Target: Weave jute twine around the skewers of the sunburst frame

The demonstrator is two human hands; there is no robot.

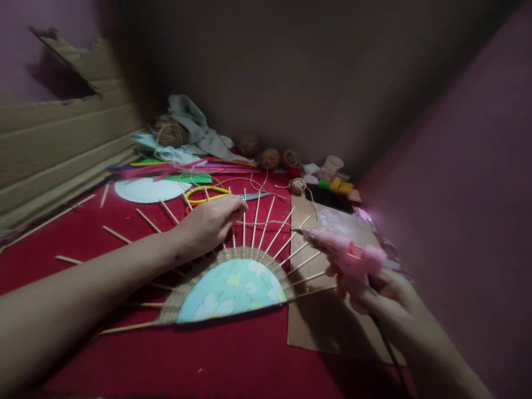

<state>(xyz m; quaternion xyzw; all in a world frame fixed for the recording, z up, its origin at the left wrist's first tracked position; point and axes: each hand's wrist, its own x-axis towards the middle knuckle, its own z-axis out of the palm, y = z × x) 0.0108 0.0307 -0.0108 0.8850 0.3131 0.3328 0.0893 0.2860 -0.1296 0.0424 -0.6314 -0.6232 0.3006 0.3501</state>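
Note:
A half-circle piece with floral light-blue fabric (228, 291) lies flat before me, its curved edge bordered by a woven twine band (249, 254). Thin wooden sticks (279, 231) fan outward from that band. Over the upper sticks is my left hand (210, 221), its fingers closed on a strand of twine (266, 223); the fingertips are partly hidden. The strand runs right, past the glue gun's nozzle, towards a small twine ball (297, 186). My right hand (384, 299) grips a pink glue gun (349, 252) by its handle, nozzle pointing left near the stick ends.
Under the gun lies a brown board (310, 327) on the red cloth (199, 360). Yellow-handled scissors (208, 190) and a white oval (152, 190) lie behind my left hand. Several twine balls (270, 158) line the back. Cardboard (62, 133) stands left; a wall (465, 166) rises right.

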